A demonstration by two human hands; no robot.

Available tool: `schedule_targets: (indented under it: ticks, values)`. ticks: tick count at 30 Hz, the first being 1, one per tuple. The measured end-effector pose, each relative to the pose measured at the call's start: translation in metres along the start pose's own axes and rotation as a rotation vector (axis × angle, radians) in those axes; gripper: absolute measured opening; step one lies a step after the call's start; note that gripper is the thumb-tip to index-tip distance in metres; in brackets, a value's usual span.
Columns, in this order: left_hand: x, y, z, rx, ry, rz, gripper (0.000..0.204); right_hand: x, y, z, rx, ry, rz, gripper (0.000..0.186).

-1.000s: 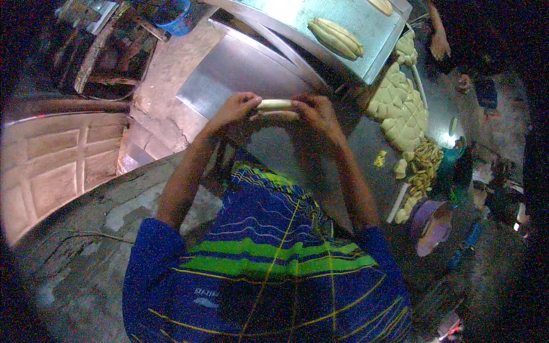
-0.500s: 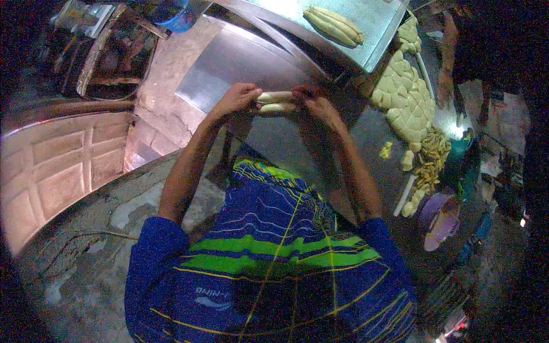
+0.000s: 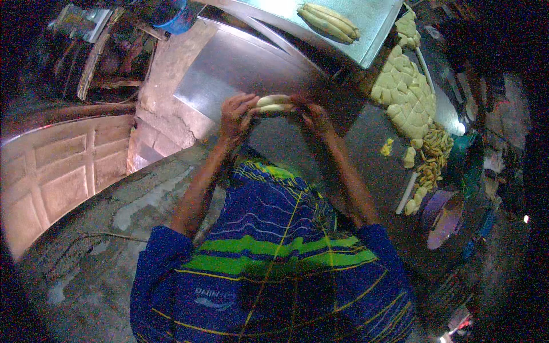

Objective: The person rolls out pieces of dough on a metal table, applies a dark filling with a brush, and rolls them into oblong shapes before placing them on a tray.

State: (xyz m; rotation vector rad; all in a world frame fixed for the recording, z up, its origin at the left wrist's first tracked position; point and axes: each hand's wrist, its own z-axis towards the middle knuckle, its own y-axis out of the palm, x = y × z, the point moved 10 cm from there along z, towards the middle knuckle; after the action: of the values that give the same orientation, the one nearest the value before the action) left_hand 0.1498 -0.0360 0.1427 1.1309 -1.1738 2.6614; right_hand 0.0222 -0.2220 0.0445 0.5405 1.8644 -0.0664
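Your left hand [image 3: 235, 117] and your right hand [image 3: 309, 114] met over the steel bench [image 3: 229, 68], each grip wrapped round one end of the pale dough rolls [image 3: 273, 103]. The rolls lay side by side, level and crosswise between your hands, raised a little above the bench top near its middle. Your left fingers [image 3: 243, 103] curled over the near end, and the right ones closed on the far end, so both grips were narrow and full of dough.

Beyond your hands, at the far edge, a flat metal tray [image 3: 372, 34] carried a few long shaped loaves [image 3: 329, 22] lying together. To your right, a heap of cut dough squares [image 3: 407, 94] covered the dark part of the bench, with smaller yellowish strips [image 3: 430, 154] trailing down beside it and one small scrap [image 3: 387, 147] lying apart. A round purple bowl [image 3: 441, 217] stood tilted near the strips. A blue tub [image 3: 171, 14] sat at the far left corner. Your blue striped shirt [image 3: 274, 268] filled the lower part of the view.
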Motion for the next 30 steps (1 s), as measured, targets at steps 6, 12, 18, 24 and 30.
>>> schedule_targets:
  ticks: [6, 12, 18, 24, 30]
  values:
    - [0.003, 0.003, -0.010, -0.114, -0.062, -0.018, 0.037, -0.036, 0.012, -0.013, -0.008, -0.256, -0.482, 0.031]
    - [-0.018, 0.005, -0.021, -0.067, -0.094, -0.077, 0.039, 0.006, -0.006, -0.005, 0.106, 0.141, 0.232, 0.030]
    - [-0.013, -0.001, -0.016, -0.033, -0.200, -0.075, 0.029, -0.011, -0.010, 0.003, -0.019, -0.302, -0.303, 0.037]
    - [-0.032, -0.001, -0.017, -0.112, -0.337, -0.191, 0.028, -0.043, 0.010, -0.022, -0.057, -0.397, -0.288, 0.053]
    - [-0.003, 0.003, -0.011, -0.070, 0.056, 0.011, 0.036, -0.030, 0.009, -0.018, 0.088, -0.417, -0.877, 0.039]
